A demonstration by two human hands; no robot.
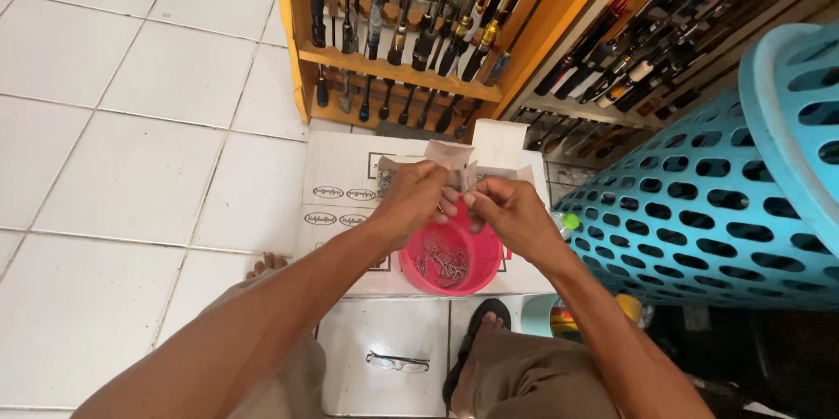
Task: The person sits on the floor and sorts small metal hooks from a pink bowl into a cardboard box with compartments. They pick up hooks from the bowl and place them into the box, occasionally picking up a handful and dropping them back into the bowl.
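Both hands, left hand [411, 200] and right hand [507, 209], pinch a tiny hook I can barely see, right above the pink bowl [483, 263] of hooks on flattened cardboard [341, 170], blue basket [699, 218] beside it, glasses [398, 363] on the floor.

Bowl [454, 266] on cardboard [345, 170]; basket [699, 209] right; rod rack [393, 69] behind.

Both hands [463, 205] above pink bowl [450, 266]
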